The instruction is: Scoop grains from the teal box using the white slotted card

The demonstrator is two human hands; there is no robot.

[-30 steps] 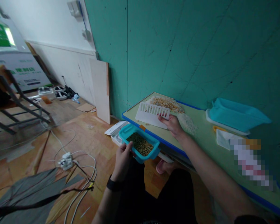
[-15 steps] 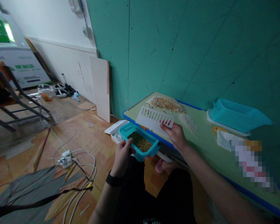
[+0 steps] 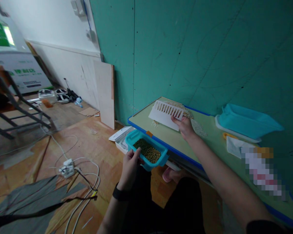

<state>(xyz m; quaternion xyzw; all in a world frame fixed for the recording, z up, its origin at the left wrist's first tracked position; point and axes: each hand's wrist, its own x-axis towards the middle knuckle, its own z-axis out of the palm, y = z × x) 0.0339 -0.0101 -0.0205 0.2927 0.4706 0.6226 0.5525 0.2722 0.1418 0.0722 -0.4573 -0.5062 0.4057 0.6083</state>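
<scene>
My left hand [image 3: 130, 165] grips the near rim of a small teal tray [image 3: 136, 136] holding green beans [image 3: 147, 151], just below the edge of the blue-edged green table [image 3: 168, 135]. My right hand [image 3: 184, 125] pinches a white slotted scraper card [image 3: 164, 114], tilted over a pile of yellow beans [image 3: 187, 112] at the table's far corner. A patch of white grains [image 3: 199, 128] lies right of that hand.
A teal lidded bin [image 3: 246, 120] and a white cloth [image 3: 235, 144] sit at the table's right. A teal wall stands behind. White boxes [image 3: 120, 136] lie on the floor under the tray. Cables and a power strip [image 3: 67, 168] cross the wooden floor at left.
My right hand has carried the scraper card from the table's near edge back to the far corner over the yellow beans. The tray in my left hand has stayed nearly still.
</scene>
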